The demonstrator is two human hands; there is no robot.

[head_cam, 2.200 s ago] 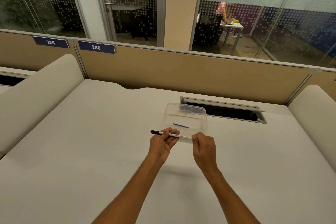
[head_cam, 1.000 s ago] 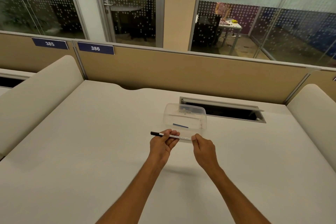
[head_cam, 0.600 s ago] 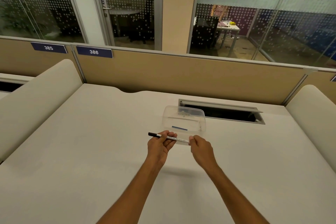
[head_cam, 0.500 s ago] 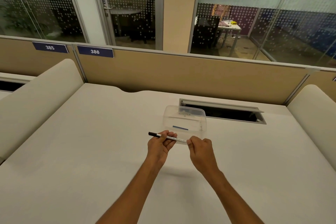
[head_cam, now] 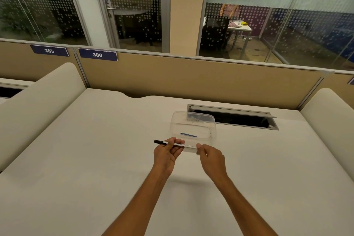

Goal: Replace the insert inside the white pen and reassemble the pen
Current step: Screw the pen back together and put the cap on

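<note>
The white pen (head_cam: 186, 146) with a black cap on its left end lies level above the desk, between both hands. My left hand (head_cam: 168, 152) grips the barrel near the capped end. My right hand (head_cam: 209, 156) pinches the pen's right tip with fingers and thumb. Just behind the hands stands a clear plastic container (head_cam: 193, 119); a thin blue insert (head_cam: 188, 135) lies on its floor.
The white desk (head_cam: 95, 159) runs to a tan partition (head_cam: 191, 78) at the back. An open cable slot (head_cam: 232, 119) sits behind and right of the container. Padded dividers rise on the left (head_cam: 38, 105) and right (head_cam: 329, 120).
Both hands stay on the pen in nearly the same spot. My right hand's fingers have shifted slightly at the pen's right end. The camera view tilted a little.
</note>
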